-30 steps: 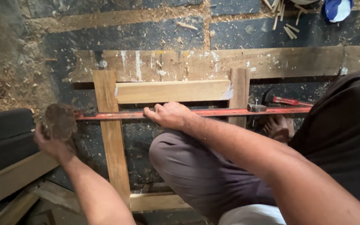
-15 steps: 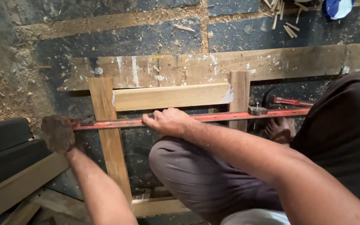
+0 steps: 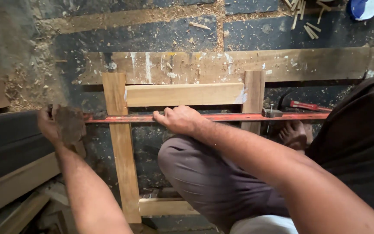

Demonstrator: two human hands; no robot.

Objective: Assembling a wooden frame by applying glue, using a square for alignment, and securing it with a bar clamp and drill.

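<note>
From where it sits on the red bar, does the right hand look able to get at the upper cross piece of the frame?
Probably yes: the right hand rests on the red bar just below the cross piece, with nothing between them.

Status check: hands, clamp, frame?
Left hand gripping brown block at clamp end. Right hand on red bar clamp across wooden frame. Nothing blocking the bar.

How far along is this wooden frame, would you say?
Done, it seems: the wooden frame lies assembled on the floor, with a top rail and a bottom rail between its uprights. In hand: a red bar clamp spans it; the right hand rests on the bar and the left hand grips its end. Left: whether the joints are tight cannot be told.
</note>
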